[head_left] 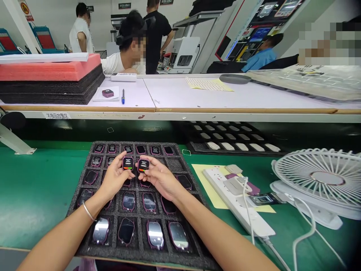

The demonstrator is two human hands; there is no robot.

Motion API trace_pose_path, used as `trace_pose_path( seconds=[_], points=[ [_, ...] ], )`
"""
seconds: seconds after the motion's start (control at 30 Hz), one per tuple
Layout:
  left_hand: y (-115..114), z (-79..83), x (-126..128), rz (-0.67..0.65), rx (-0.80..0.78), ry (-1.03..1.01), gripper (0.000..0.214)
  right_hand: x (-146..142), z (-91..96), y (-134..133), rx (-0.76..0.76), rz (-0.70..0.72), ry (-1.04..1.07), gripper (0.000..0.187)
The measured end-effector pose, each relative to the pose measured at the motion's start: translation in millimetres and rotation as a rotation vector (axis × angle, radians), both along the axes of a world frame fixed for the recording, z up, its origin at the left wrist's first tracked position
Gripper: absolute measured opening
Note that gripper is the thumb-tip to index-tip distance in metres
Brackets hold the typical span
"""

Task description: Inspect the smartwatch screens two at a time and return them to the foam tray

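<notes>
A black foam tray (pixel 84 177) lies on the green mat in front of me, its pockets filled with several small purple-edged smartwatch bodies. My left hand (pixel 114 178) pinches one watch body (pixel 128 163) with its screen lit. My right hand (pixel 160 178) pinches a second watch body (pixel 143 165), also lit. Both are held side by side just above the tray's middle rows. A thin bracelet sits on my left wrist.
A white power strip (pixel 239 207) with plugs and cables lies right of the tray, beside a white desk fan (pixel 321 180). A second dark tray (pixel 234 139) sits behind. Foam sheets (pixel 50 81), a pen (pixel 123 96) and papers rest on the raised shelf. Several people work beyond.
</notes>
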State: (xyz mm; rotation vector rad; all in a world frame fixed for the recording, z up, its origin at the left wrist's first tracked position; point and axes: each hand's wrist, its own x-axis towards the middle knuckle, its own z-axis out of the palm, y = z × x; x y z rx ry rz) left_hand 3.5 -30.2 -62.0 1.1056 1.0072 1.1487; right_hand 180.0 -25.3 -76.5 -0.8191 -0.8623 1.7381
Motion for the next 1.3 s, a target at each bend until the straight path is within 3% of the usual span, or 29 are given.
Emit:
trace_pose_path(
  seconds=[1.3],
  points=[
    [3.4,-7.3,-1.1,-0.050,0.052,0.004,0.055,3.6,-1.4,1.3,0.106,0.056,-0.071,0.049]
  ],
)
